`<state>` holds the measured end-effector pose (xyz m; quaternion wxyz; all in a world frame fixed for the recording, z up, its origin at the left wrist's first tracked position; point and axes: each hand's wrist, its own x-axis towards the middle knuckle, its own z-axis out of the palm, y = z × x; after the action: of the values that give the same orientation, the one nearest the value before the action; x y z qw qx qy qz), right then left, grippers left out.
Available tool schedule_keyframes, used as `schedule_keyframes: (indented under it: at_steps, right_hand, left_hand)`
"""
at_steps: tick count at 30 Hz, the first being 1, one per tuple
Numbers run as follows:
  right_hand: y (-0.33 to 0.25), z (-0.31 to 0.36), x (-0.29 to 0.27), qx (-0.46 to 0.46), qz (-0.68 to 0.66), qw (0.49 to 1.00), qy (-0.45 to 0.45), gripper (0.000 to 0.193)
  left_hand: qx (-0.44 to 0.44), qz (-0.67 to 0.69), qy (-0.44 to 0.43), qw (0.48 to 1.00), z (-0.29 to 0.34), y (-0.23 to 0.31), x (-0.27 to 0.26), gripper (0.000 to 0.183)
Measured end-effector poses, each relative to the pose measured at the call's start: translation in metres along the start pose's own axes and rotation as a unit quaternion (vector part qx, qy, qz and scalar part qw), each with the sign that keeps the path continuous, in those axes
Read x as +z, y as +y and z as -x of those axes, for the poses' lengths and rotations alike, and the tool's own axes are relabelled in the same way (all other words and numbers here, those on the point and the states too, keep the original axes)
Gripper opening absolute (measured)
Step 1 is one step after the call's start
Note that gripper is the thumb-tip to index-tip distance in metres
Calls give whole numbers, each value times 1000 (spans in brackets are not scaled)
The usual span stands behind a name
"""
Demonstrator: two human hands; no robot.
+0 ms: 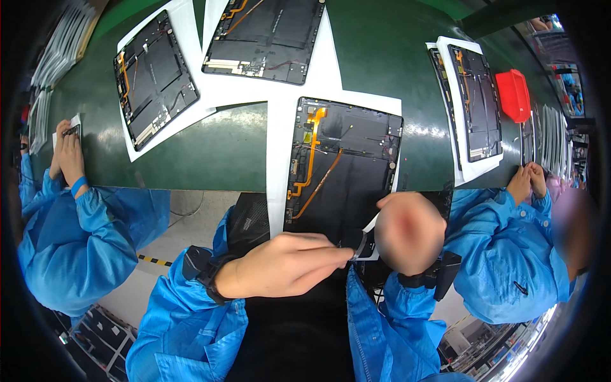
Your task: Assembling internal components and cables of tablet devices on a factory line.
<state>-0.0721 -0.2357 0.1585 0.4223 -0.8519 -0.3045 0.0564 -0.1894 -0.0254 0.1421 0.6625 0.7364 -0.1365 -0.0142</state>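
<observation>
A dark tablet back housing (366, 172) with orange flex cables lies open side up on a white sheet (280, 159), its near end reaching past the table's edge. My left hand (286, 264) is over its near left corner, thumb and fingers pinched on the end of a thin curved strip (362, 243), whose kind I cannot make out. Close by, at the housing's near right corner, is my right hand (410, 232). A blur covers most of that hand, so its fingers and anything in them are hidden.
More open tablet housings lie on white sheets at the far left (159, 76), far middle (267, 41) and right (477, 102) of the green table (242, 146). A red bin (513, 95) stands at the right. Co-workers in blue sit on both sides, their hands (70, 149) on the table.
</observation>
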Motion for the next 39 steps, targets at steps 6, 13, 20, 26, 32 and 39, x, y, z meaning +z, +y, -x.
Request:
schedule_keyframes:
  at_steps: [6, 13, 20, 26, 32, 39]
  right_hand:
    - [41, 13, -11, 110, 86, 986, 93, 4]
    - [70, 38, -43, 209, 52, 966, 142, 14]
    - [72, 58, -84, 300, 221, 926, 63, 13]
    - [-14, 5, -29, -117, -81, 983, -117, 43]
    - [-16, -22, -18, -216, -130, 957, -142, 37]
    - [-21, -35, -18, -156, 15, 986, -55, 36]
  left_hand:
    - [-63, 143, -17, 988, 9, 4, -15, 23]
    - [-16, 164, -30, 986, 7, 8, -19, 21]
    - [-29, 155, -46, 986, 2, 10, -19, 20]
    - [-114, 145, -36, 982, -11, 24, -26, 13]
    - [-39, 104, 2, 994, -19, 20, -23, 18]
    - [-112, -478, 105, 865, -12, -30, -28, 81]
